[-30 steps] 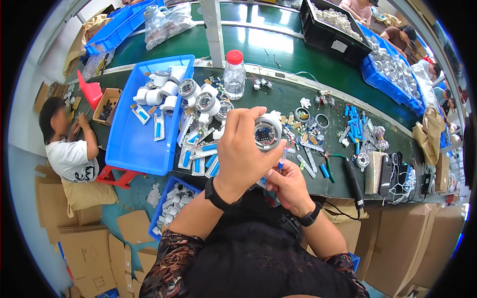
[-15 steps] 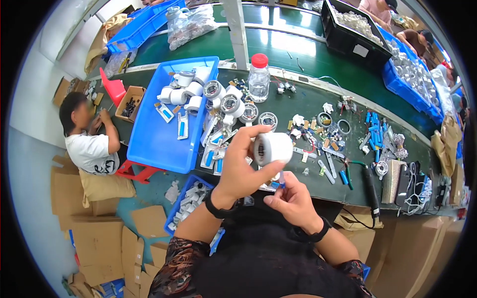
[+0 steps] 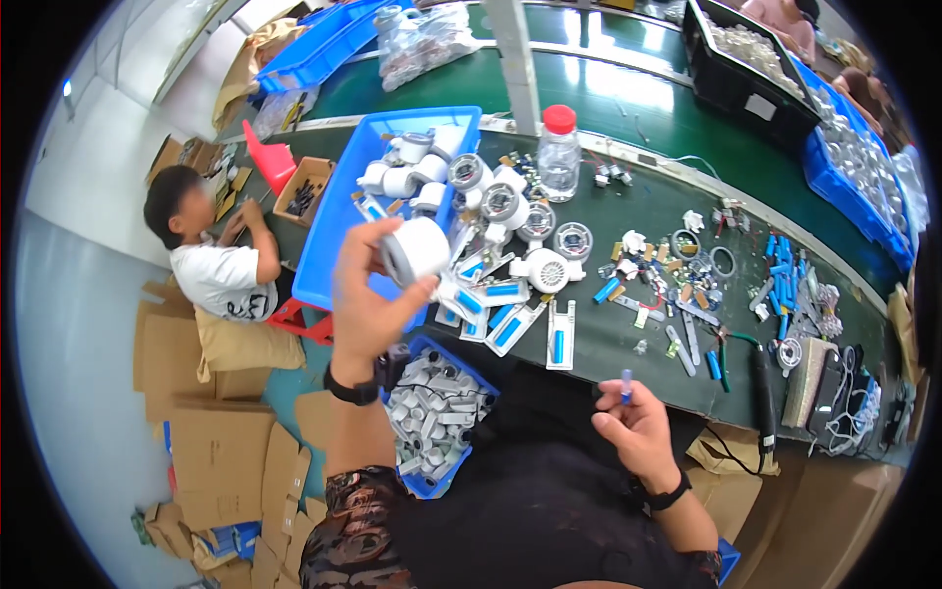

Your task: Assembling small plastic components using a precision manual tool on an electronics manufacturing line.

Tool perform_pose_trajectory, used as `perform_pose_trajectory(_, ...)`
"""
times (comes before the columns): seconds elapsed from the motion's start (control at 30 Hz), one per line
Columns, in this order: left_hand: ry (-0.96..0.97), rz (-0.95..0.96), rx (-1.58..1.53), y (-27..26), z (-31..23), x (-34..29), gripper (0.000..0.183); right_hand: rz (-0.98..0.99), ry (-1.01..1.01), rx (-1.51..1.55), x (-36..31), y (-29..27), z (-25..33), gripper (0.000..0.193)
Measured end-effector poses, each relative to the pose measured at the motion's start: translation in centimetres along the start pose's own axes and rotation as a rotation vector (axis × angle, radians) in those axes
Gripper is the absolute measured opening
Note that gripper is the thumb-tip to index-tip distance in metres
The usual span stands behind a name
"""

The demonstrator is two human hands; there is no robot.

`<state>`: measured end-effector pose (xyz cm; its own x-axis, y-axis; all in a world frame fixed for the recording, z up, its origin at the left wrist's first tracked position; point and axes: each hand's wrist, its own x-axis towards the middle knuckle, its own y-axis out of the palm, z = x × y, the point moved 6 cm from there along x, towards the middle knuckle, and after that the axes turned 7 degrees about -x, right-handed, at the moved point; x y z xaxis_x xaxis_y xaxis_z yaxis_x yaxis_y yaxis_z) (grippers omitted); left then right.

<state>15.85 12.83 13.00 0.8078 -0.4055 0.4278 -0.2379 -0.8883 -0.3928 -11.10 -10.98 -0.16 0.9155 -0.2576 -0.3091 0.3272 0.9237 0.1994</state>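
Observation:
My left hand (image 3: 368, 294) grips a round white plastic housing (image 3: 422, 245) with a grey rim, raised over the near right edge of the blue tray (image 3: 327, 236). Its fingers wrap the rim side. Lower right, in front of my body, my right hand (image 3: 638, 432) pinches a small translucent bluish-purple stick (image 3: 626, 386); its lower part is hidden by the fingers. Between the hands on the bench lie several white handle shells with blue cells (image 3: 559, 339) and a white fan head with a slotted grille (image 3: 548, 271). Open round housings (image 3: 503, 204) cluster behind them.
A see-through jar with a red lid (image 3: 559, 157) stands at the back. Blue cells (image 3: 780, 275), a corded black tool (image 3: 761, 398) and loose parts lie to the right. Below the bench edge is a blue bin of grey-white parts (image 3: 432, 412). A person (image 3: 221, 255) sits at far left.
My left hand has carried the white housing left, away from my right hand, toward the blue tray. My right hand has moved right and lower with the stick. The view has shifted slightly.

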Motion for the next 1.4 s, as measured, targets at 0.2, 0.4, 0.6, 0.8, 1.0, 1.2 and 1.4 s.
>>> perform_pose_trajectory(0.2,-0.008,-0.376,0.025,-10.7,-1.1,1.8,0.058,-0.053,-0.049,-0.019,-0.3,-1.7,0.4,0.035)
perform_pose_trajectory(0.4,-0.093,-0.280,0.651,-13.2,4.1,2.4,0.056,-0.031,-0.046,-0.007,0.2,-1.5,-1.0,0.034)
perform_pose_trajectory(0.6,-0.346,-0.108,0.989,-12.2,11.9,0.8,0.049,-0.042,-0.013,-0.040,0.1,-1.3,-1.1,0.033)
perform_pose_trajectory(0.8,-0.460,0.307,1.377,-10.6,14.1,2.8,0.047,-0.088,-0.015,-0.122,-0.4,-1.6,-1.0,0.034)
perform_pose_trajectory(1.0,-0.408,0.128,0.812,-8.4,19.5,9.9,0.054,-0.106,0.001,-0.169,-0.7,-1.6,-0.7,0.034)
perform_pose_trajectory(1.2,-0.935,0.229,0.854,-8.3,28.6,12.3,0.083,-0.154,-0.044,-0.292,-1.5,-2.5,0.4,0.034)
perform_pose_trajectory(1.4,-0.552,0.032,1.004,-4.2,23.7,13.8,0.103,-0.232,0.008,-0.289,-2.9,-4.2,-0.8,0.035)
